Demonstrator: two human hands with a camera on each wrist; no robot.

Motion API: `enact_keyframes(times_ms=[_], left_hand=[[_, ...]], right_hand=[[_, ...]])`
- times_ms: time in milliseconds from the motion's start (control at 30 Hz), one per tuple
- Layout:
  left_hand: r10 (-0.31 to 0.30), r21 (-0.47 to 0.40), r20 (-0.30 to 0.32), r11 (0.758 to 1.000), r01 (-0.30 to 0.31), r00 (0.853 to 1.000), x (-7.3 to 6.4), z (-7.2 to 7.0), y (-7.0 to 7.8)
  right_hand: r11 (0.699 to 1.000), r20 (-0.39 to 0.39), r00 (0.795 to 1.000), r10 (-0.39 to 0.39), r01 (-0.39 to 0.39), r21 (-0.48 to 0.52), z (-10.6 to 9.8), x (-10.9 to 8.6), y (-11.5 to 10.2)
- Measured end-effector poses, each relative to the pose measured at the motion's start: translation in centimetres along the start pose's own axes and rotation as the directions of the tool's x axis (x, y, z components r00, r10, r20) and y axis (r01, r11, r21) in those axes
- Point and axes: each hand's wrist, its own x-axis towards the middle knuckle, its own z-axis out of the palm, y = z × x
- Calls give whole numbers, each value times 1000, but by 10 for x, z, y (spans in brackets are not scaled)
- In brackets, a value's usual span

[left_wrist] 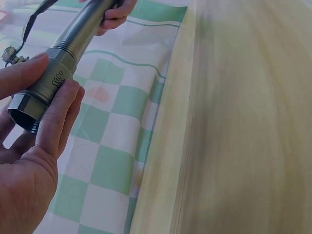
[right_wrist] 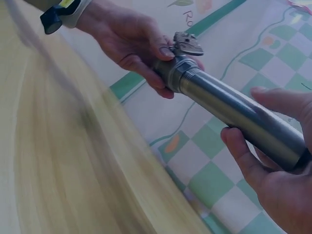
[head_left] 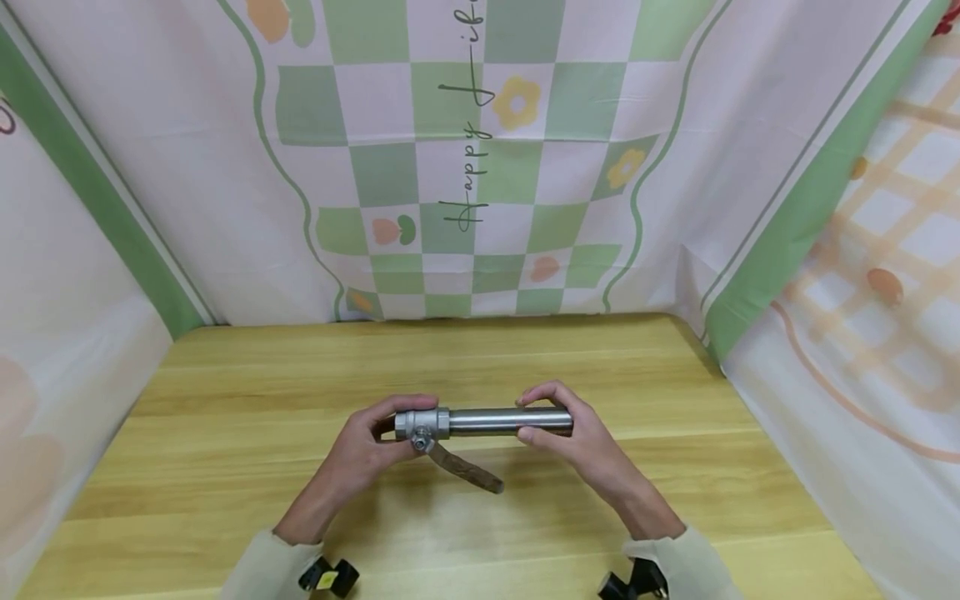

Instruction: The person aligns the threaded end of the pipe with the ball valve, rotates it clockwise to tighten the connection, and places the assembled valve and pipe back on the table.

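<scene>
Left hand point(head_left: 358, 452): thumb and fingers pinch silver metal ball valve point(head_left: 422, 422). Right hand point(head_left: 591, 446): grips far end of smooth steel tube point(head_left: 483, 422). Tube's axis crosswise between fingers, threaded end at valve. Brownish lever point(head_left: 467, 472) slants personward between hands. Below fingers: yellowish wood-grain table point(head_left: 420, 358); beyond: green-white checked cloth point(head_left: 446, 171).

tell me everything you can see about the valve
The valve looks like silvery metal, with a hexagonal open end, ridged inside, and a marking that seems to read 1000. A nut fixes its lever, brownish in the head view, slanting right and toward the person. Its other end meets a threaded pipe. The left hand grips it between thumb and fingers, above the table.
</scene>
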Motion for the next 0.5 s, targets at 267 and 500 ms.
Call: enact_keyframes(times_ms=[267,500], left_hand=[[-14,-17,4,1000,14,1000,0,1,1],[-35,-17,2,999,35,999,0,1,3]], right_hand=[[997,80,995,-65,62,34,-8,0,1],[999,45,998,-36,37,-22,-7,-1,1]])
